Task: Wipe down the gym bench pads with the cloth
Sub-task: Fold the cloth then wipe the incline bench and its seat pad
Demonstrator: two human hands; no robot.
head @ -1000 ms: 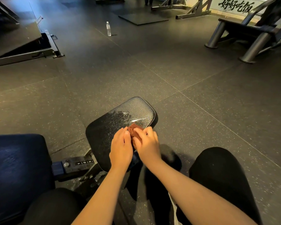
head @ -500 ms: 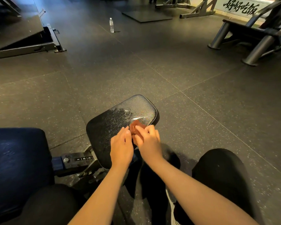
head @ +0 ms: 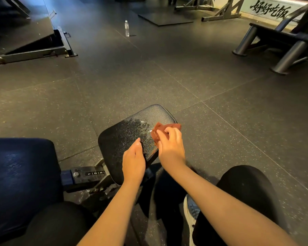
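Note:
A small black bench pad (head: 132, 128) sits in front of me, speckled with wet droplets over its middle. My right hand (head: 170, 144) grips a reddish-brown cloth (head: 163, 129) and presses it on the pad's right edge. My left hand (head: 133, 160) rests on the pad's near edge, fingers loosely together, holding nothing. A larger dark blue pad (head: 20, 174) lies at my lower left, joined by a metal adjuster marked 1 2 3 (head: 94, 173).
Dark rubber floor tiles surround the bench. A water bottle (head: 127, 28) stands on the floor ahead. A sloped platform (head: 30, 43) is at the far left, and a steel-legged machine (head: 281, 43) at the far right. My knees (head: 245, 189) flank the pad.
My hands have separated. The right hand carried the cloth rightward and forward to the pad's right edge; the left hand let go of it and stayed near the pad's front.

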